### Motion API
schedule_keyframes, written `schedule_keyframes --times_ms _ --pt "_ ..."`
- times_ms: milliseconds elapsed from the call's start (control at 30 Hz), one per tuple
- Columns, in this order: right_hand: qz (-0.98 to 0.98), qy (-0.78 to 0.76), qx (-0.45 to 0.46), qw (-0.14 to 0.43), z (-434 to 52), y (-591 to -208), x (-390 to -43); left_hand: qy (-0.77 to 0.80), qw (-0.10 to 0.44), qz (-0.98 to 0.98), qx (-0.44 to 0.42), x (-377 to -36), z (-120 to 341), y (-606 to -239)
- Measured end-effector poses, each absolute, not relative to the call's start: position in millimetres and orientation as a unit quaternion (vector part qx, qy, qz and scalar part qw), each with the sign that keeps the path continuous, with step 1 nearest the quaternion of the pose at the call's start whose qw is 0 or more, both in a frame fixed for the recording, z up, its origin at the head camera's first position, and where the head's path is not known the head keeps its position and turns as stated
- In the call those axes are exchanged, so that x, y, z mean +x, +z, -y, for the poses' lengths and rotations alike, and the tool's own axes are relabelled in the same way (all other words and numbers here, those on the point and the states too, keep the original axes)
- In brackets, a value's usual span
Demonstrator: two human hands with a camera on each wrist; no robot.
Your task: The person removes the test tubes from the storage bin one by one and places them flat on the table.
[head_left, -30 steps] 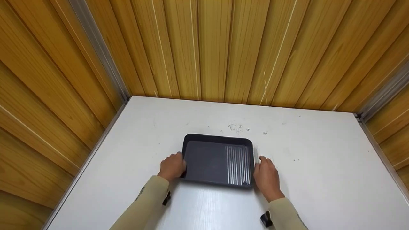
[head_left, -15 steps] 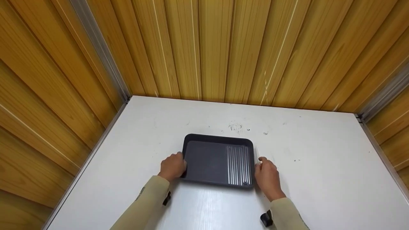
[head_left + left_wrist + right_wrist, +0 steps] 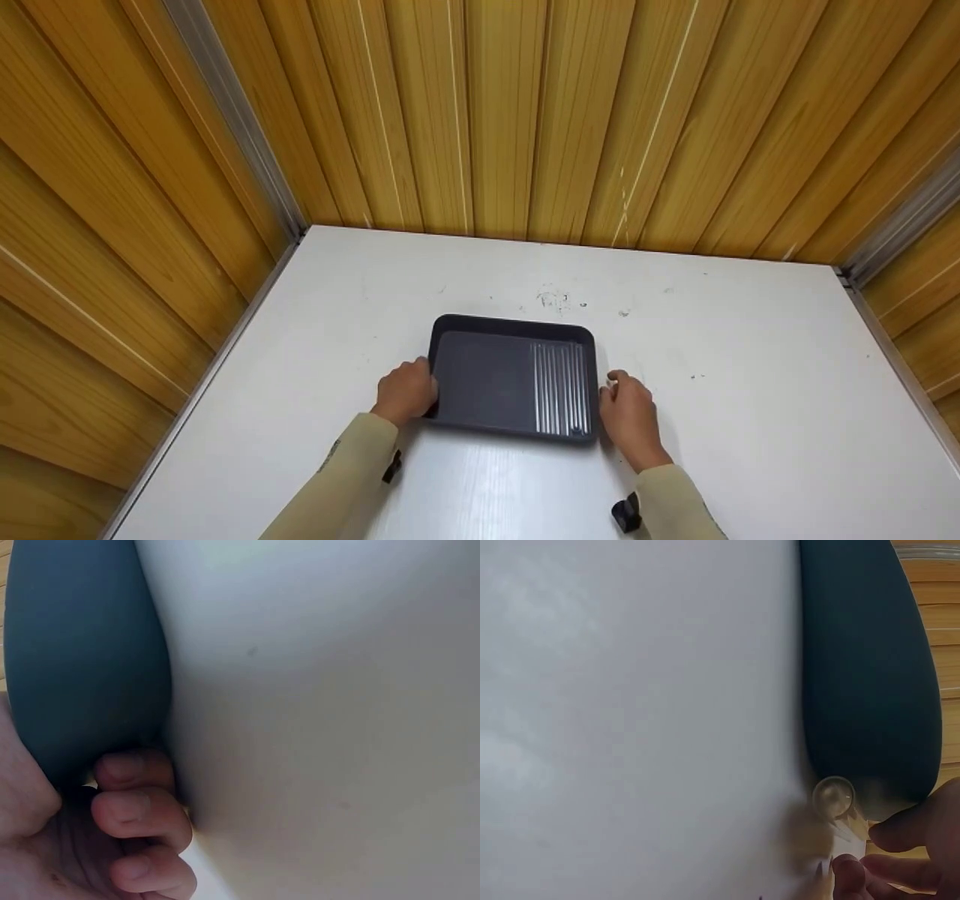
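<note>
A dark grey rectangular tray [image 3: 484, 379], ridged along its right part, lies on the white table [image 3: 480, 487]. My left hand [image 3: 405, 390] grips its left edge; in the left wrist view the fingers [image 3: 142, 814] curl against the dark outer wall [image 3: 86, 652]. By the right edge is my right hand [image 3: 628, 412], its fingers bent. In the right wrist view the thumb and fingers [image 3: 907, 840] pinch a clear, round-ended piece [image 3: 833, 798] close against the tray's outer wall [image 3: 870, 675]. What kind of piece it is cannot be made out.
Wood-patterned panel walls [image 3: 495, 120] rise behind the table and at both sides, with metal posts [image 3: 232, 112] at the corners. Dark scuff marks [image 3: 553, 300] lie behind the tray. A black wrist mount [image 3: 626, 514] sits below the right sleeve.
My right hand has shifted very slightly right and toward me. The left hand and the tray show no clear movement.
</note>
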State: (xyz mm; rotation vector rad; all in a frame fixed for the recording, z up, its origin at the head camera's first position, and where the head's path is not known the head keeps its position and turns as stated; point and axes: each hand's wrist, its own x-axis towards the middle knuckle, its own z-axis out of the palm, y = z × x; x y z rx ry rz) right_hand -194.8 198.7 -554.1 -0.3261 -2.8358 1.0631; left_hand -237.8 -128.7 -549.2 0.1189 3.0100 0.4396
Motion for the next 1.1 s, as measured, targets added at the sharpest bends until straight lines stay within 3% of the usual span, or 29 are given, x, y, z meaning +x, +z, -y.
schedule_keyframes --times_ms 1100 --pt "0.930 0.336 -0.095 0.111 -191 -538 -192 0.154 0.065 -0.985 0.039 -238 127 -544"
